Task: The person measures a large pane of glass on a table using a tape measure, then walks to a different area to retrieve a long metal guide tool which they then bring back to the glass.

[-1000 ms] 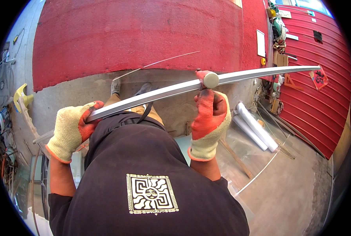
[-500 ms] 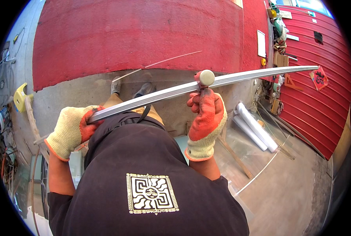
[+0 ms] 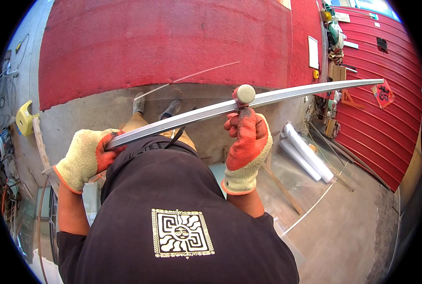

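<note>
Both my hands wear cream knit gloves with red coated palms and fingers. A long, slim silver metal bar [image 3: 192, 116] slants up from lower left to far right, its curve partly from the lens. My left hand [image 3: 88, 154] is wrapped round its near end, and a short piece pokes out behind the glove. My right hand [image 3: 248, 146] grips a small mallet [image 3: 244, 94] with a red head and a round cream face. The mallet's head overlaps the bar near its middle; I cannot tell whether they touch. Its handle is mostly hidden by the glove.
A large red-covered surface [image 3: 163, 42] lies ahead, with a thin pale strip [image 3: 192, 75] across its edge. White rolls [image 3: 308, 154] and a wooden stick [image 3: 284, 189] are at right. A yellow plastic stool [image 3: 25, 118] stands left. Red corrugated panelling [image 3: 376, 123] and stacked tools line the right side.
The mallet and my right hand have shifted very slightly left. My left hand keeps its hold on the bar, which has barely moved.
</note>
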A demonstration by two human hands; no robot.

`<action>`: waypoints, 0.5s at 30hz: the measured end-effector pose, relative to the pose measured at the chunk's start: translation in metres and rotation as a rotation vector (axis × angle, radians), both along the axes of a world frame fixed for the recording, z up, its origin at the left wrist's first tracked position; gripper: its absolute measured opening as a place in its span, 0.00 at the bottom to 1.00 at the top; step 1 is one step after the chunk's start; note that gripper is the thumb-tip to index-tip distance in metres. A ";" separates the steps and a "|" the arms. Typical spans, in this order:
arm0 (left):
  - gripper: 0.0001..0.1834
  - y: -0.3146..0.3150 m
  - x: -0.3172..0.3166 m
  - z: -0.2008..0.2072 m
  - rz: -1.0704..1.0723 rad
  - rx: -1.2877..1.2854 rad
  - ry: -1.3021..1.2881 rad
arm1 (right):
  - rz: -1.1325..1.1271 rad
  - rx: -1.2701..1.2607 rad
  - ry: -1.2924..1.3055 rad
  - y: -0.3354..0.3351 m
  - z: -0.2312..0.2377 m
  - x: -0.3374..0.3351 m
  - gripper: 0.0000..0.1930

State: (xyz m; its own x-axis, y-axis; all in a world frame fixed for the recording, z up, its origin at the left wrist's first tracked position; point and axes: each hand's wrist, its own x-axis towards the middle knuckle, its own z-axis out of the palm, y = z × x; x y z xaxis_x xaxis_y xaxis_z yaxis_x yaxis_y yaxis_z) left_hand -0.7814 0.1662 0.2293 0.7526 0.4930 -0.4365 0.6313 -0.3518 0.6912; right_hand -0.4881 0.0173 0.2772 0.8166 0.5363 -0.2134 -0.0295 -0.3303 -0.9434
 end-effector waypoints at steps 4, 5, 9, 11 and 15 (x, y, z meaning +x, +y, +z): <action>0.17 0.002 0.000 0.000 -0.025 -0.023 0.018 | -0.009 -0.031 -0.001 -0.001 0.000 0.000 0.16; 0.17 0.001 0.001 0.002 -0.020 -0.033 0.025 | -0.009 -0.055 0.000 -0.002 -0.001 0.001 0.17; 0.17 0.000 0.002 0.002 -0.014 -0.043 0.033 | -0.005 -0.090 -0.002 -0.003 0.000 0.001 0.18; 0.17 0.000 0.001 0.001 -0.012 -0.046 0.021 | -0.009 -0.072 0.006 -0.004 -0.003 0.000 0.17; 0.18 0.002 0.001 0.000 0.003 -0.058 0.007 | -0.038 -0.041 0.021 0.002 -0.005 -0.002 0.16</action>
